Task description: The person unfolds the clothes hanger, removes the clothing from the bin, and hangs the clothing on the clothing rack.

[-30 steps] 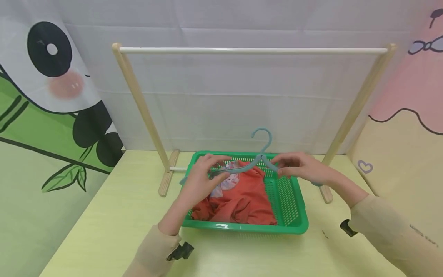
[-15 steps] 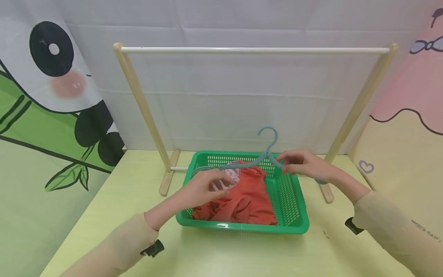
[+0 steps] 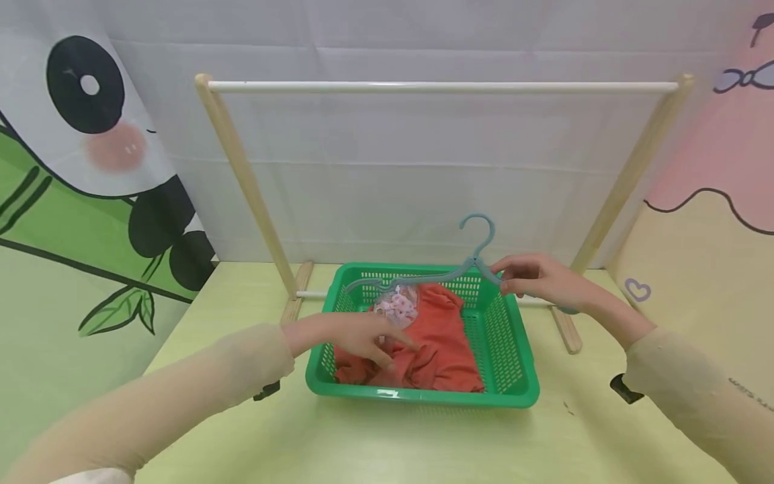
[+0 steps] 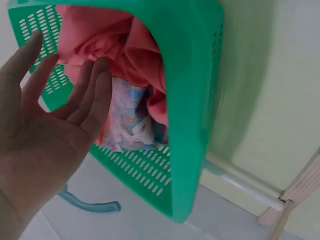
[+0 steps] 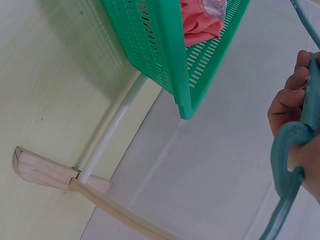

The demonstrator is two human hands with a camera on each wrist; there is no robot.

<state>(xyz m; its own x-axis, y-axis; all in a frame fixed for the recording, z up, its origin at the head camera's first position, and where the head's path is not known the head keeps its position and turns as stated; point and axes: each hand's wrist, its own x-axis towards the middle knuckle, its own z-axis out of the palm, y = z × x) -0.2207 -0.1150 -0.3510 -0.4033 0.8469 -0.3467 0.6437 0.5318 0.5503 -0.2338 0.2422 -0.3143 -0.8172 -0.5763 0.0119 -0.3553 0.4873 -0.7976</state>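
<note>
Reaching with loose, uncurled fingers, a person's left hand hovers above a red garment; whether the fingertips touch the cloth cannot be told. The thumb and curled fingers of the right hand grip one arm of a blue-green hanger, close to its neck, with the hook up and the other arm stretching along the rear edge of a green basket toward its back left corner.

The garment lies rumpled in the basket, near its front edge and left wall, with a patterned patch toward the rear edge. The basket stands on a pale yellow table near its back edge, between the feet of a hanging rack whose white bar runs overhead.

The step in hand appears to be going for the garment with one hand while the other holds the hanger ready. Such a move seems to call for the left fingers to close on the cloth, and for the right hand to hold the hanger steady.

One second earlier, the left hand was up at the hanger; now it is lower, over the cloth. The hanger has shifted up and rightward, while the garment lies much as it did.
</note>
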